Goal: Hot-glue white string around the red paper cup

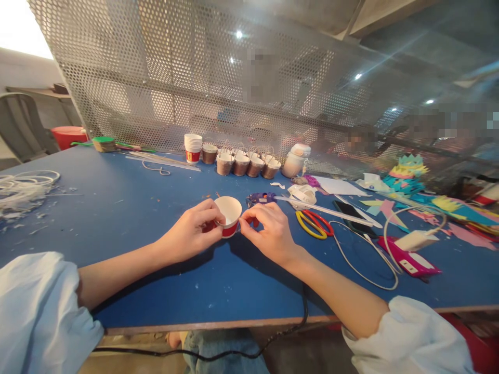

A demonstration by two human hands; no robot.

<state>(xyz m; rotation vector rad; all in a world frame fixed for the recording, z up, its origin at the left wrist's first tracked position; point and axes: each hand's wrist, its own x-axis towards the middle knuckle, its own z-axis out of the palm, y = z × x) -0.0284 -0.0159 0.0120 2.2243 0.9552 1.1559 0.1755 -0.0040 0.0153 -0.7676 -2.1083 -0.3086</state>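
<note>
A small red-and-white paper cup [230,210] stands upright on the blue table in front of me. My left hand [203,226] grips its left side, thumb and fingers closed at the rim. At the cup's right side is my right hand [268,227], with thumb and forefinger pinched together; whatever lies between those fingertips is too small to make out. Just behind the right hand lies a blue glue gun [260,198]. Scissors [316,224] with yellow and red handles rest to the right of that hand.
Along the back stand stacked paper cups [193,148], several brown-wrapped cups [241,165] and a jar [295,162]. At right lie a phone [353,217], a white cable [384,284], a pink pack [415,262] and paper scraps. White cord [29,187] is heaped at left. A perforated metal screen [156,78] rises behind.
</note>
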